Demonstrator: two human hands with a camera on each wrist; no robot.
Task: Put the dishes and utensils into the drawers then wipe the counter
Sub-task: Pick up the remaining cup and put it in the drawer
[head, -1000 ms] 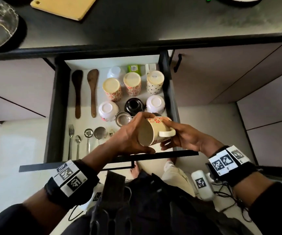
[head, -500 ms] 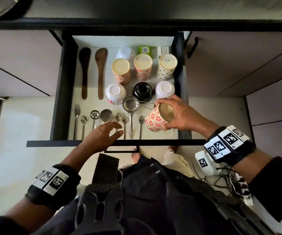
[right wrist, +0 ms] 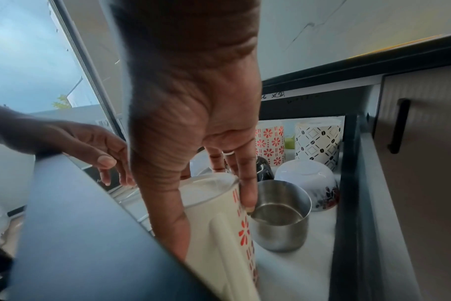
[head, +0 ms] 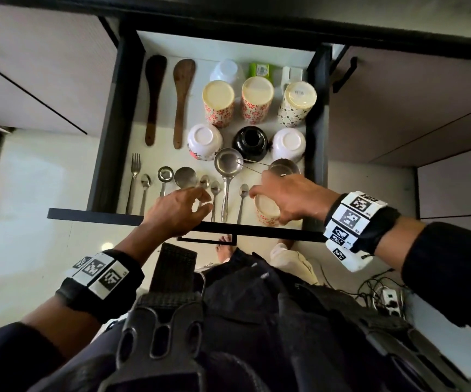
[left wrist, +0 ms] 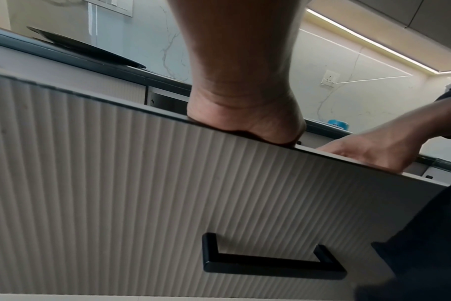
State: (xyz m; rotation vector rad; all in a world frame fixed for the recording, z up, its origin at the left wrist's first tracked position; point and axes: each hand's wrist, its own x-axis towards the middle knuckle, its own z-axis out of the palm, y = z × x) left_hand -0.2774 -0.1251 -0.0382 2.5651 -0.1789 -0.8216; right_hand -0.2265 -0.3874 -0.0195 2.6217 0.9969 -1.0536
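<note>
The open drawer (head: 107,142) holds upturned mugs, bowls and rows of steel utensils. My right hand (head: 288,193) grips a cream mug with red flowers (head: 267,212) from above, bottom up, at the drawer's front right corner. In the right wrist view the mug (right wrist: 219,213) stands right beside a steel cup (right wrist: 281,213), and my right hand's fingers (right wrist: 247,183) curl down its sides. My left hand (head: 183,207) rests its heel on the drawer's front edge (left wrist: 142,183), fingers loosely curled over the spoons (head: 214,190) and holding nothing.
Two wooden spatulas (head: 182,100) lie at the drawer's back left, with a fork (head: 134,176) and ladles in front of them. A steel strainer (head: 226,165) lies mid-drawer. A black handle (left wrist: 270,262) is on the ribbed drawer front. The dark counter edge (head: 257,15) runs above.
My left hand let go of the mug and dropped to the drawer's front edge. My right hand turned the mug bottom up and lowered it into the front right corner.
</note>
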